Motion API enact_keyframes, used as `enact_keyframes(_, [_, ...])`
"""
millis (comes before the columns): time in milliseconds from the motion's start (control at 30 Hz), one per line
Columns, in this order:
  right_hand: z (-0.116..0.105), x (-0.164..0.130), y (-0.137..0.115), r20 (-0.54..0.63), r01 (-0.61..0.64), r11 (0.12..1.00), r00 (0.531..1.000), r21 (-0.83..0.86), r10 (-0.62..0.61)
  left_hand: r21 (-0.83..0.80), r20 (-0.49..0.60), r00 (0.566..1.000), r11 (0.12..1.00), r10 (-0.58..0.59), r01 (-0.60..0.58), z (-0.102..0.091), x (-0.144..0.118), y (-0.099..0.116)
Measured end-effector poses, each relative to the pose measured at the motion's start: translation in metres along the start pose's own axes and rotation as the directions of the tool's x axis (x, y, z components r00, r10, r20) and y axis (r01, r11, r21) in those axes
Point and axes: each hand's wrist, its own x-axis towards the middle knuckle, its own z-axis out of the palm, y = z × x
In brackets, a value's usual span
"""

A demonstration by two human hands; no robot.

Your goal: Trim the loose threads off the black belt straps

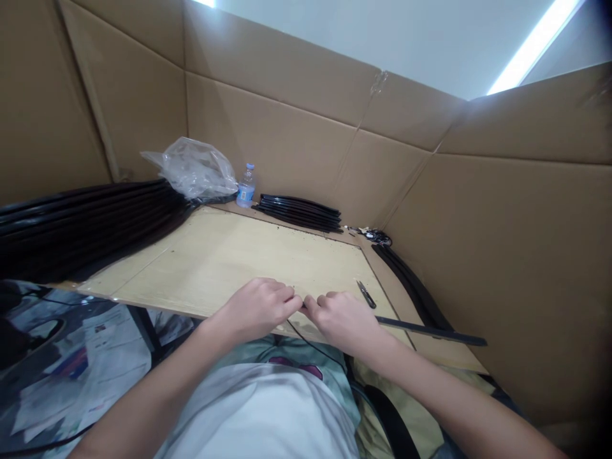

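While both hands pinch the same black strip [430, 330] at the near table [229, 255] edge, left hand [255, 308] and right hand [345, 319] closed on it fingertip to fingertip, keep the grip close and the strip flat. Its held end is hidden by the fingers; the thin cord [310, 343] below is hard to trace. Small snips [366, 294] lie just right.

A pale yellow-tan flat wooden board [229, 255] is showing dark specks along its far edge. Long glossy black plastic strips [86, 220] are lying in stacks, another black strip [430, 330] jutting right. A clear plastic water bottle [247, 186] is wearing a blue label. Plain brown cardboard walls [516, 255] are surrounding everything. A crumpled clear plastic bag [196, 169] is glinting whitish.
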Motion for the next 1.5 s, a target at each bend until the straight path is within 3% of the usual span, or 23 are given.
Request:
enact_keyframes(200, [0.002, -0.003, -0.003, -0.051, 0.035, 0.999, 0.998, -0.034, -0.036, -0.049, -0.025, 0.999, 0.998, -0.043, 0.041, 0.003, 0.001, -0.002])
enact_keyframes(400, [0.018, -0.007, -0.005, -0.185, 0.025, 0.999, 0.982, -0.039, -0.032, -0.192, 0.056, 0.984, 0.965, -0.172, 0.180, 0.013, 0.003, -0.006])
enact_keyframes(533, [0.028, -0.010, -0.004, -0.360, 0.005, 1.000, 0.933, 0.010, -0.001, -0.290, 0.088, 0.972, 0.927, -0.220, 0.236, 0.017, 0.004, -0.008])
enact_keyframes(733, [0.034, -0.013, -0.005, -0.534, 0.006, 1.000, 0.845, 0.005, -0.003, -0.360, 0.050, 0.971, 0.902, -0.235, 0.237, 0.020, 0.005, -0.005])
enact_keyframes(933, [0.039, -0.014, -0.001, -0.528, 0.031, 0.999, 0.848, -0.040, -0.047, -0.412, 0.027, 0.963, 0.875, -0.267, 0.254, 0.017, 0.006, -0.003])
enact_keyframes(1067, [0.043, -0.014, -0.001, -0.536, 0.083, 0.996, 0.839, -0.039, -0.091, -0.432, 0.067, 0.964, 0.864, -0.256, 0.259, 0.019, 0.006, -0.002])
enact_keyframes(1200, [0.044, -0.014, -0.002, -0.446, 0.052, 0.998, 0.893, -0.039, -0.064, -0.467, 0.138, 0.948, 0.825, -0.286, 0.317, 0.022, 0.006, -0.005])
enact_keyframes(1300, [0.046, -0.016, 0.001, -0.433, 0.032, 0.999, 0.901, -0.022, -0.039, -0.547, 0.162, 0.938, 0.763, -0.306, 0.343, 0.020, 0.002, -0.014])
enact_keyframes(1500, [0.054, -0.022, 0.009, -0.500, -0.039, 0.999, 0.865, 0.027, 0.048, -0.638, 0.193, 0.896, 0.642, -0.400, 0.424, 0.007, -0.016, -0.049])
